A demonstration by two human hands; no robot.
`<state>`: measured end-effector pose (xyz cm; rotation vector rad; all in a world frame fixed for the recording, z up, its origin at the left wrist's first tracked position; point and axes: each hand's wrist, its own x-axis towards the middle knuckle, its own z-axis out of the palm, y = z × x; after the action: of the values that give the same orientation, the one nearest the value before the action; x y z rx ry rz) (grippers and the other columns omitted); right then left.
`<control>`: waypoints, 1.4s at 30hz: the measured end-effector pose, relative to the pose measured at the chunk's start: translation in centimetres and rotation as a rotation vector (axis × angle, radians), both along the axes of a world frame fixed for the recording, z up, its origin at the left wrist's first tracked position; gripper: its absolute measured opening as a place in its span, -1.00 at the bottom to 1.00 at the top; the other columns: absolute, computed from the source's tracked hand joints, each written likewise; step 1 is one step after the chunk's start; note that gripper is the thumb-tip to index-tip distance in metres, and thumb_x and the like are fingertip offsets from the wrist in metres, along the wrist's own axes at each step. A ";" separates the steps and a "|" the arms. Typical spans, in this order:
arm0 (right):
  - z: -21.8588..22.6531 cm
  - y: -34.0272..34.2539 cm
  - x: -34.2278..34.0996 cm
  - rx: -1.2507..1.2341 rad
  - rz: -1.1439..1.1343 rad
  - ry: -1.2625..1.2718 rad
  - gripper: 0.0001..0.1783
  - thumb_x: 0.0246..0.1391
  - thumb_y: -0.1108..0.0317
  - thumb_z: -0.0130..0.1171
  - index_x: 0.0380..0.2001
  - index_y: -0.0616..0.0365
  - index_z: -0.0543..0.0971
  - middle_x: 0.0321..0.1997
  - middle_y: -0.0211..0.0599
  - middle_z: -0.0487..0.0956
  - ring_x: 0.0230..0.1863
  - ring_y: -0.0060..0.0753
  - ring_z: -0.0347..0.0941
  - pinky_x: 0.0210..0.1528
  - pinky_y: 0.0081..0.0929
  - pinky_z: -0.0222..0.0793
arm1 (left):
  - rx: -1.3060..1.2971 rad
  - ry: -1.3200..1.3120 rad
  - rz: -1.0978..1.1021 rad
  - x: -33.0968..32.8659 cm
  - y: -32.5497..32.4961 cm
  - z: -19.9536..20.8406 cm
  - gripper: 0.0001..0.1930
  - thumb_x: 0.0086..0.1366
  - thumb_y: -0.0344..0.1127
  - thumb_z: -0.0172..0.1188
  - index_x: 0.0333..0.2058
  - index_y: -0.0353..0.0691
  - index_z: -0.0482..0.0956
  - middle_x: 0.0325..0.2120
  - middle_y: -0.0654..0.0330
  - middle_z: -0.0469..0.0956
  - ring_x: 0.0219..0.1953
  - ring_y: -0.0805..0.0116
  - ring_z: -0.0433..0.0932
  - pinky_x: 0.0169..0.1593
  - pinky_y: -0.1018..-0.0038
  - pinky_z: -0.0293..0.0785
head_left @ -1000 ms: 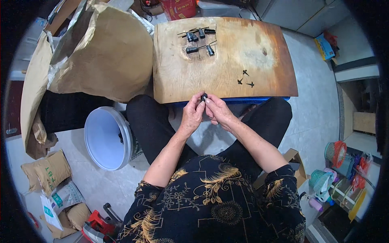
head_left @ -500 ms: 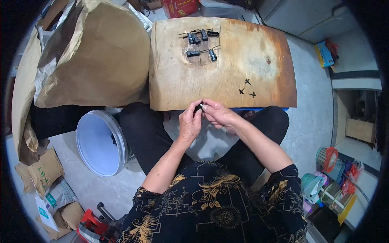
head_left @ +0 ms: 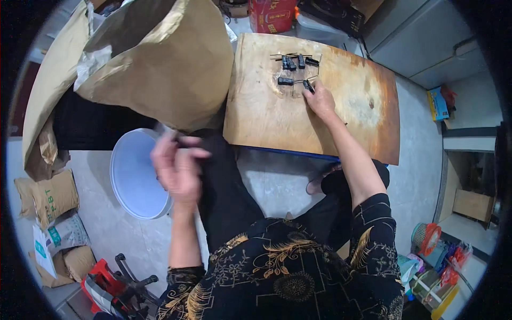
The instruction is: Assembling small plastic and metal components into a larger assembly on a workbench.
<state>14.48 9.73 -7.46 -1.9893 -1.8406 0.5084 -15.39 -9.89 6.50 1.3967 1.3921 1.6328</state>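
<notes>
On the wooden board (head_left: 261,122), my right hand (head_left: 321,101) pinches a small black plastic part (head_left: 308,86) with a thin stem. Close to it lies a similar black part (head_left: 285,81). Several more black parts (head_left: 289,63) with thin stems form a row farther back. My left hand (head_left: 180,169) is over the right rim of the white bucket (head_left: 116,176), beside my left knee. Motion blurs its fingers, so whether it holds anything is unclear. My right forearm hides most of the small black cross-shaped pieces.
A big brown paper sack (head_left: 165,69) stands open left of the board, above the bucket. Packed bags (head_left: 53,197) sit at far left, with a red and black device (head_left: 109,288) at lower left. Baskets and plastic bags (head_left: 434,266) are at the right.
My hands, together at the board's near edge before, have separated. The left moved left to the bucket; the right reached forward to the black parts. The view shifted, moving the board rightward.
</notes>
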 end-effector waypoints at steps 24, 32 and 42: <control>10.0 -16.5 -1.7 0.432 0.633 0.239 -0.70 -0.09 0.41 0.17 -0.22 0.15 0.44 -0.50 -0.13 0.50 -0.51 -0.16 0.48 -0.48 -0.39 0.37 | -0.602 -0.355 -0.614 5.6 0.2 -0.4 -0.65 0.30 -0.22 -0.02 0.00 -0.25 0.29 -0.34 0.20 0.48 -0.54 0.57 0.44 -0.56 0.73 0.30; 9.4 -20.5 0.1 0.512 0.763 0.164 -0.50 -0.13 0.33 0.17 -0.03 0.00 0.40 -0.58 -0.36 0.47 -0.60 -0.37 0.45 -0.61 -0.47 0.35 | -0.857 -0.601 -1.069 8.7 0.5 -5.4 -0.53 0.21 -0.07 0.10 -0.03 -0.27 0.34 -0.40 0.20 0.49 -0.58 0.58 0.44 -0.58 0.75 0.31; 9.2 -20.7 0.7 0.581 0.841 0.109 -0.58 -0.18 0.36 0.18 -0.13 0.03 0.48 -0.70 -0.44 0.33 -0.68 -0.46 0.36 -0.66 -0.50 0.29 | -1.003 -0.916 -1.164 9.3 0.3 -5.6 -0.56 0.15 -0.30 0.17 -0.03 -0.37 0.32 -0.30 0.19 0.45 -0.33 0.44 0.48 -0.39 0.68 0.42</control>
<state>15.16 -11.01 1.74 -0.7618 -2.3497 0.2335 -6.12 -9.63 0.93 0.4554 0.4383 0.4469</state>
